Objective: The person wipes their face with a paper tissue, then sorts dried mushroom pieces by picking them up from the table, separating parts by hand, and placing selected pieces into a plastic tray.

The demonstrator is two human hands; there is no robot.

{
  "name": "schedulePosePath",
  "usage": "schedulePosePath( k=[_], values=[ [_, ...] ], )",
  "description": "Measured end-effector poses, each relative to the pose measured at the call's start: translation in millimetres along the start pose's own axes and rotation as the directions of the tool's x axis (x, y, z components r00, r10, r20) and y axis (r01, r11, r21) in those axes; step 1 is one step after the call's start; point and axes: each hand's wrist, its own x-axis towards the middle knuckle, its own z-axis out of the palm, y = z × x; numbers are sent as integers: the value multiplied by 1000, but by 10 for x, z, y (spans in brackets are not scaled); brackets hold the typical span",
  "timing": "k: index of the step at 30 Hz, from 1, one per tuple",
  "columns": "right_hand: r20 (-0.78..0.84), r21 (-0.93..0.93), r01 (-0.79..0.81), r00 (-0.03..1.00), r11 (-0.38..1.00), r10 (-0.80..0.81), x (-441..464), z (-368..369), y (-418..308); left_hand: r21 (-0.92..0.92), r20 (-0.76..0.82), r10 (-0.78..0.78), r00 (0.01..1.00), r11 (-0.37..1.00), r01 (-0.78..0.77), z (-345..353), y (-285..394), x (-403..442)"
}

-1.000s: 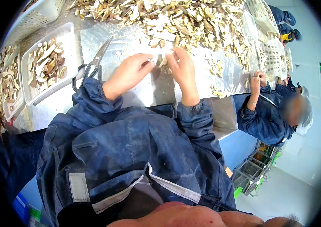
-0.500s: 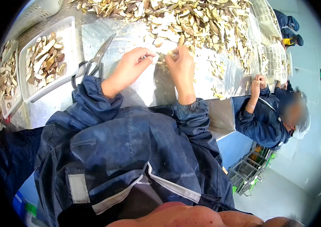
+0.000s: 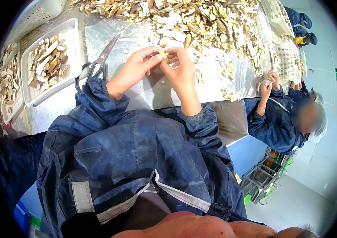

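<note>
Above the metal table [image 3: 136,97], my left hand [image 3: 140,65] and my right hand [image 3: 182,73] meet around a small yellowish dried mushroom slice [image 3: 163,54]. My left thumb and fingers pinch one side of it. The right hand's bent fingers close on the other side, partly hiding the slice. Just left of my left forearm lies a pair of scissors [image 3: 100,61] with dark handles, blades partly apart. Beyond both hands spreads a large heap of dried mushroom slices [image 3: 200,23].
A clear plastic tray [image 3: 26,89] with browner slices stands at left, beside another slice-filled container [image 3: 6,115]. White perforated baskets [image 3: 289,63] stand at the table's right end. A co-worker [image 3: 279,119] handles something small there. Stacked metal frames [image 3: 258,180] stand below.
My hands have come together and risen slightly off the table, the right one moving left. The yellowish slice now shows between my fingers. The co-worker's hands have shifted slightly.
</note>
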Motion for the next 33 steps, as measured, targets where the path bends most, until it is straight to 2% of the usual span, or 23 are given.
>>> schedulePosePath(
  k=[4, 7, 16, 20, 22, 23, 24, 25, 26, 29, 30, 33],
  values=[
    [129, 190, -148, 984, 971, 124, -17, -42, 21, -90, 5, -30, 1000, 995, 30, -33, 30, 4],
    [253, 521, -342, 937, 782, 241, -31, -72, 26, -120, 16, -38, 999, 992, 39, -34, 39, 1],
    [338, 625, -413, 908, 663, 248, -30, -135, 69, -41, 70, 4, 998, 999, -1, -15, 86, -8],
    [370, 530, -444, 888, 723, 274, 3, -206, 106, -63, 93, -11, 996, 998, 17, -43, 64, 14],
    [383, 447, -458, 874, 768, 298, 113, -255, 123, -223, 44, -44, 998, 973, 53, -52, 25, 17],
    [234, 288, -287, 946, 914, 223, 181, -229, 183, -301, 21, -64, 998, 951, 67, -55, 13, 16],
    [100, 86, -116, 989, 990, 107, 273, -190, 279, -346, 23, -64, 998, 936, 68, -57, 34, 11],
    [-6, -143, 41, 999, 989, -42, 369, -160, 339, -390, 25, -62, 998, 918, 67, -60, 77, 5],
    [-74, -148, 52, 995, 988, -63, 453, -111, 371, -432, 25, -58, 998, 900, 63, -70, 110, 3],
    [-101, -394, 227, 953, 891, -287, 668, 18, 503, -498, 52, -74, 996, 862, 90, -141, 89, 4],
    [-69, -416, 202, 965, 887, -252, 698, 44, 513, -541, 41, -68, 997, 838, 80, -154, 76, 5],
    [-77, -387, 220, 960, 895, -269, 703, 71, 555, -517, 91, -43, 995, 852, 84, -231, 22, 8]
  ],
)
